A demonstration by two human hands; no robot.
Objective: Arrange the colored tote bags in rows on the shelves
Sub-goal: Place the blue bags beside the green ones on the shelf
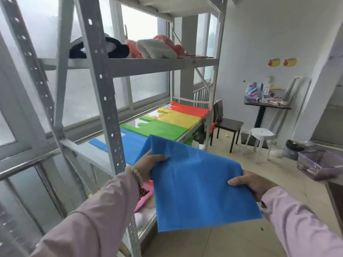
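I hold a flat blue tote bag (196, 186) in front of the grey metal shelving unit (109, 115). My left hand (148, 164) grips its left edge and my right hand (250, 182) grips its right edge. On the middle shelf (87, 147) lie flat bags in a row: a blue one (130, 143) nearest, then green (161, 128), yellow (180, 117) and red (191, 109) at the far end. A pink bag (146, 193) shows on the lower shelf, partly hidden by the bag I hold.
The upper shelf (157, 64) carries black, white and pink soft items. To the right stand a dark chair (228, 127), a white stool (261, 136), a cluttered black table (265, 105) and a clear bin (319, 164). Windows line the left side.
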